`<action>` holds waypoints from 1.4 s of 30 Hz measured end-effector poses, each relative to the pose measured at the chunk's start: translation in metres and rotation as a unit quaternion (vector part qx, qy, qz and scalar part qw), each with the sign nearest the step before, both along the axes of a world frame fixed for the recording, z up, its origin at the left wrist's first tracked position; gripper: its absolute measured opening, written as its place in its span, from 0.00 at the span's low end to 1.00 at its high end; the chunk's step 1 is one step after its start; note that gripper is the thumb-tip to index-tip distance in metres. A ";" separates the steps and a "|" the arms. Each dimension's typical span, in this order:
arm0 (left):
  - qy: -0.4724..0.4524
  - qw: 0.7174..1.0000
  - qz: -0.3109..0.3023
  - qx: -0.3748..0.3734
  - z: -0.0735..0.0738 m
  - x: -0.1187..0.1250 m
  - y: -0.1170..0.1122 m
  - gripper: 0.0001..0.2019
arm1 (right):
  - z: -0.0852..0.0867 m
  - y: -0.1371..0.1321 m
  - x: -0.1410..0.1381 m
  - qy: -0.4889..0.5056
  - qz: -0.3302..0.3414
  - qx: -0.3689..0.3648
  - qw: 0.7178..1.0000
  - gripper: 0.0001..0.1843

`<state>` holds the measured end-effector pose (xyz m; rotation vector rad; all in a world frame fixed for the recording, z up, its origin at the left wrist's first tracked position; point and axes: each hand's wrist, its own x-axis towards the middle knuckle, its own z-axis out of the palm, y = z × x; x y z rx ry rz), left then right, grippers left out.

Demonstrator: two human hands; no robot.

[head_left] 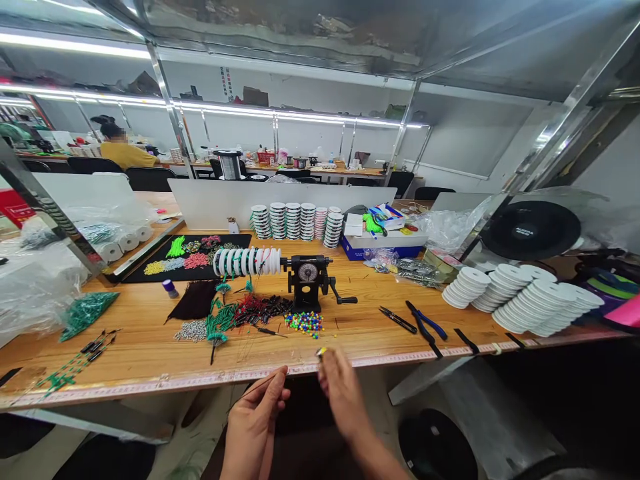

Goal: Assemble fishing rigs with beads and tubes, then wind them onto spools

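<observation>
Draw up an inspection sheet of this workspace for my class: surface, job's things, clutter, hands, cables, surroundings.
Surface: wooden bench, measuring tape along its front edge.
Job's things: thin dark strand and small yellow item, both in hand; the item's details are too small to tell.
Clutter: coloured beads loose before the crank winder; blue-handled pliers near the front edge; plastic bags at left.
Hands: left hand pinches the strand; right hand grips the yellow item; they are apart.
Cables: nothing seen on the bench.
Surroundings: person in yellow at the back left; lit shelving behind.
</observation>
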<state>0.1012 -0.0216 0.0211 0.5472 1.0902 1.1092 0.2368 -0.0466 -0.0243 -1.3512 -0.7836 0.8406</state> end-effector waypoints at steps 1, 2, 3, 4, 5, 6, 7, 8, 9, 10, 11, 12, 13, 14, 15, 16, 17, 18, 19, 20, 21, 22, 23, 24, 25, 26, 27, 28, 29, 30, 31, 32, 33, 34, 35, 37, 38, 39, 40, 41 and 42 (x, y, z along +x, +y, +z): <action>0.005 1.000 -0.003 -0.001 0.001 -0.001 -0.001 0.28 | -0.001 0.002 0.021 -0.098 -0.055 0.009 0.994 0.24; 0.010 1.000 -0.008 -0.001 0.001 -0.002 -0.002 0.28 | -0.003 0.004 0.043 -0.192 -0.100 0.014 0.976 0.22; 0.015 1.000 -0.013 0.001 0.001 -0.003 -0.003 0.27 | -0.004 0.007 0.066 -0.283 -0.129 0.015 0.950 0.21; 0.021 1.000 -0.016 0.005 0.001 -0.004 -0.003 0.27 | -0.005 0.010 0.088 -0.361 -0.137 0.008 0.922 0.21; 0.029 0.999 -0.020 0.013 -0.001 -0.005 -0.004 0.26 | -0.006 0.012 0.106 -0.392 -0.138 0.003 0.909 0.21; 0.040 0.999 -0.023 0.026 -0.003 -0.006 -0.004 0.25 | -0.007 0.015 0.120 -0.416 -0.138 -0.003 0.899 0.20; 0.053 0.997 -0.030 0.043 -0.005 -0.007 -0.005 0.24 | -0.006 0.016 0.127 -0.426 -0.139 -0.007 0.894 0.20; 0.070 0.995 -0.040 0.065 -0.007 -0.007 -0.005 0.23 | -0.005 0.015 0.129 -0.428 -0.143 -0.005 0.893 0.19; 0.092 0.990 -0.051 0.092 -0.008 -0.008 -0.005 0.21 | -0.002 0.013 0.123 -0.426 -0.143 0.005 0.893 0.19; 0.117 0.984 -0.062 0.122 -0.009 -0.008 -0.005 0.20 | 0.002 0.010 0.112 -0.413 -0.136 0.021 0.900 0.18; 0.145 0.975 -0.071 0.153 -0.008 -0.009 -0.006 0.18 | 0.006 0.005 0.096 -0.382 -0.115 0.040 0.916 0.18; 0.173 0.965 -0.079 0.183 -0.006 -0.009 -0.007 0.17 | 0.011 -0.001 0.075 -0.328 -0.072 0.062 0.940 0.17; 0.199 0.953 -0.085 0.211 -0.003 -0.009 -0.008 0.16 | 0.017 -0.007 0.054 -0.247 -0.014 0.078 0.966 0.16; 0.218 0.943 -0.090 0.235 0.000 -0.010 -0.009 0.15 | 0.022 -0.013 0.032 -0.140 0.067 0.078 0.985 0.16; 0.233 0.934 -0.096 0.251 0.003 -0.010 -0.010 0.14 | 0.027 -0.019 0.011 -0.019 0.143 0.082 0.986 0.15; 0.242 0.929 -0.103 0.259 0.005 -0.011 -0.011 0.13 | 0.030 -0.024 -0.006 0.093 0.197 0.083 0.972 0.15; 0.244 0.928 -0.109 0.261 0.006 -0.012 -0.012 0.13 | 0.032 -0.027 -0.020 0.189 0.230 0.079 0.951 0.16; 0.237 0.929 -0.114 0.259 0.006 -0.013 -0.013 0.12 | 0.033 -0.030 -0.030 0.262 0.244 0.074 0.931 0.16; 0.225 0.934 -0.120 0.249 0.005 -0.014 -0.014 0.12 | 0.033 -0.031 -0.036 0.305 0.240 0.068 0.919 0.16; 0.208 0.941 -0.129 0.234 0.004 -0.015 -0.015 0.12 | 0.032 -0.032 -0.039 0.319 0.226 0.060 0.918 0.16; 0.189 0.948 -0.138 0.214 0.002 -0.016 -0.016 0.13 | 0.031 -0.033 -0.039 0.309 0.207 0.052 0.927 0.17; 0.171 0.956 -0.143 0.192 0.000 -0.017 -0.017 0.14 | 0.029 -0.034 -0.037 0.279 0.188 0.042 0.941 0.18; 0.158 0.962 -0.146 0.169 -0.002 -0.018 -0.018 0.15 | 0.028 -0.036 -0.034 0.236 0.169 0.032 0.956 0.19; 0.149 0.967 -0.146 0.148 -0.004 -0.019 -0.019 0.17 | 0.028 -0.038 -0.030 0.189 0.151 0.020 0.970 0.20; 0.141 0.971 -0.144 0.132 -0.004 -0.020 -0.020 0.18 | 0.028 -0.041 -0.027 0.145 0.136 0.008 0.980 0.20; 0.135 0.973 -0.140 0.122 -0.005 -0.020 -0.020 0.18 | 0.028 -0.044 -0.023 0.108 0.123 -0.002 0.987 0.20; 0.128 0.975 -0.138 0.116 -0.005 -0.021 -0.021 0.18 | 0.029 -0.047 -0.021 0.079 0.115 -0.010 0.990 0.19; 0.121 0.976 -0.139 0.113 -0.005 -0.021 -0.022 0.17 | 0.030 -0.050 -0.019 0.059 0.109 -0.015 0.992 0.18; 0.115 0.977 -0.141 0.112 -0.005 -0.022 -0.022 0.17 | 0.032 -0.053 -0.019 0.045 0.106 -0.018 0.993 0.17; 0.109 0.977 -0.144 0.109 -0.005 -0.022 -0.023 0.16 | 0.033 -0.055 -0.019 0.034 0.105 -0.021 0.994 0.16; 0.103 0.978 -0.146 0.106 -0.005 -0.023 -0.023 0.16 | 0.035 -0.057 -0.019 0.024 0.105 -0.023 0.994 0.15; 0.098 0.979 -0.147 0.102 -0.005 -0.023 -0.024 0.16 | 0.037 -0.059 -0.021 0.014 0.106 -0.026 0.994 0.14; 0.093 0.980 -0.147 0.099 -0.005 -0.023 -0.024 0.16 | 0.039 -0.059 -0.022 0.004 0.105 -0.030 0.994 0.14; 0.089 0.981 -0.145 0.095 -0.006 -0.023 -0.024 0.16 | 0.040 -0.060 -0.023 -0.005 0.104 -0.035 0.994 0.13; 0.086 0.981 -0.143 0.093 -0.006 -0.023 -0.024 0.16 | 0.041 -0.060 -0.024 -0.012 0.103 -0.039 0.994 0.13; 0.086 0.982 -0.139 0.092 -0.006 -0.023 -0.024 0.16 | 0.043 -0.060 -0.025 -0.018 0.102 -0.043 0.994 0.12; 0.090 0.982 -0.136 0.092 -0.006 -0.023 -0.024 0.16 | 0.043 -0.059 -0.025 -0.020 0.101 -0.043 0.994 0.12; 0.095 0.982 -0.132 0.091 -0.005 -0.023 -0.024 0.17 | 0.044 -0.059 -0.025 -0.021 0.101 -0.042 0.994 0.12; 0.101 0.982 -0.129 0.090 -0.005 -0.022 -0.024 0.17 | 0.044 -0.060 -0.025 -0.024 0.100 -0.041 0.994 0.12; 0.107 0.982 -0.127 0.090 -0.004 -0.022 -0.024 0.18 | 0.044 -0.060 -0.024 -0.025 0.098 -0.040 0.994 0.12; 0.113 0.981 -0.128 0.091 -0.003 -0.021 -0.024 0.19 | 0.044 -0.060 -0.024 -0.025 0.096 -0.039 0.994 0.12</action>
